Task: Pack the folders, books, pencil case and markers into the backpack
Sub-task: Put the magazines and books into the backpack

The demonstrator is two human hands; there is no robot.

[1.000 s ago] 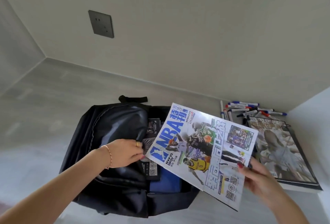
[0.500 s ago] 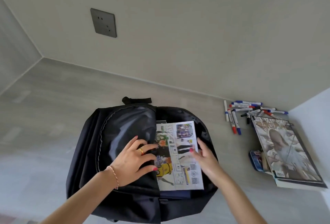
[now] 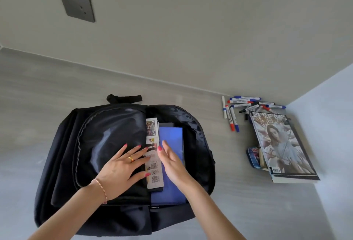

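Note:
A black backpack [image 3: 76, 144] lies open on the grey surface. A basketball magazine [image 3: 152, 134] sits mostly tucked under the pack's front flap, only a strip showing, beside a blue folder [image 3: 172, 136]. My left hand [image 3: 122, 169] lies flat on the flap with its fingertips on the magazine's edge. My right hand [image 3: 172, 161] is open over the blue folder, holding nothing. To the right lie several markers [image 3: 246, 108], a stack of books [image 3: 282, 148] with a magazine on top, and a blue pencil case [image 3: 254, 156] partly under the stack.
A wall rises behind the surface with a dark socket plate [image 3: 76, 1]. A pale side wall [image 3: 334, 125] closes off the right, just beyond the books. Bare grey surface [image 3: 38, 90] stretches left of the backpack.
The basketball magazine went from my right hand into the backpack and slid left under the flap. My right hand has let it go; my left hand now rests flat on the flap.

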